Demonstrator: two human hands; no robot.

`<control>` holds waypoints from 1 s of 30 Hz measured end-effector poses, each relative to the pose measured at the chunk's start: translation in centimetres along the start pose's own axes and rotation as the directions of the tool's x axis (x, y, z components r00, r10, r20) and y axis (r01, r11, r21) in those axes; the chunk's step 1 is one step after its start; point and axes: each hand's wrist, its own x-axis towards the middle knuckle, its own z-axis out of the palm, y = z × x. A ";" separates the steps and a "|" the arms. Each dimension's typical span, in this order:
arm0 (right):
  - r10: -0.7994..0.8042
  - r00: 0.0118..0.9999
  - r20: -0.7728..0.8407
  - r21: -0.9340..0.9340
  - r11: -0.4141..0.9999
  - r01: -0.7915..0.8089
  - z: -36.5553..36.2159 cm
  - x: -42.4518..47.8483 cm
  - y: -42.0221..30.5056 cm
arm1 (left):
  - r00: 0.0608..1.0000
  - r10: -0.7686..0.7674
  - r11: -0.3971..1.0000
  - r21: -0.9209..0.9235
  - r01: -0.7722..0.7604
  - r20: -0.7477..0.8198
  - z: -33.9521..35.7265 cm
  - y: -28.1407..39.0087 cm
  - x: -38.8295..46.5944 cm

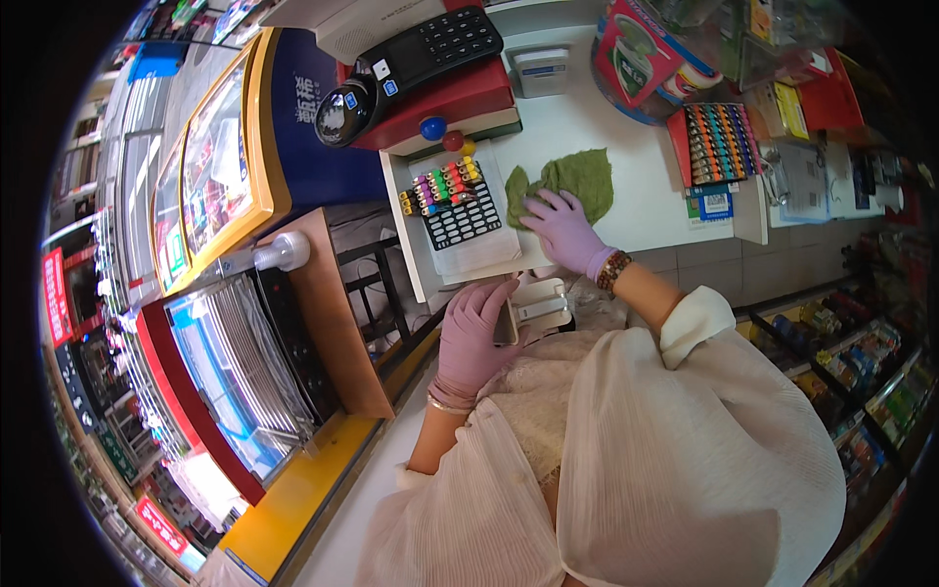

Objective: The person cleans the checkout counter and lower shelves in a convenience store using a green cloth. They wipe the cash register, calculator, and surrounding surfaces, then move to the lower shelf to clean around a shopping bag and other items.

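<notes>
My right hand (563,229), in a thin purple glove with a beaded bracelet at the wrist, rests with spread fingers on a crumpled green cloth (579,180) on the white counter (638,213). Whether the fingers pinch the cloth cannot be told. My left hand (473,330), gloved alike, is at the counter's near edge, its fingers curled around a small flat device (506,324), perhaps a phone. Against it lies a white bracket-like piece (543,304). To the left of the cloth, a black slotted tray (469,220) holds rows of small colourful capped items on a white sheet.
A black card terminal (433,48) lies on a red box (469,95) at the back left. A large plastic tub (634,59) and a rack of colourful lighters (719,143) stand to the right. A hot-dog roller grill (242,374) is at left, bottled goods (821,315) at right.
</notes>
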 end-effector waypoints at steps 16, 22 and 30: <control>0.355 0.803 -0.479 0.043 0.923 -0.382 -9.0 -5.1 3.7 | 0.965 0.256 0.962 0.081 -0.260 0.053 -3.6 -5.0 -1.9; 0.333 0.915 -0.228 -0.122 0.923 -0.366 -1.1 3.4 2.8 | 0.975 0.217 0.972 0.081 -0.220 0.047 -4.0 -3.0 -1.9; 0.612 0.657 -0.439 0.075 0.754 -0.652 -2.6 -19.0 2.8 | 0.989 0.147 0.987 0.066 -0.147 -0.008 -2.8 -3.7 -4.8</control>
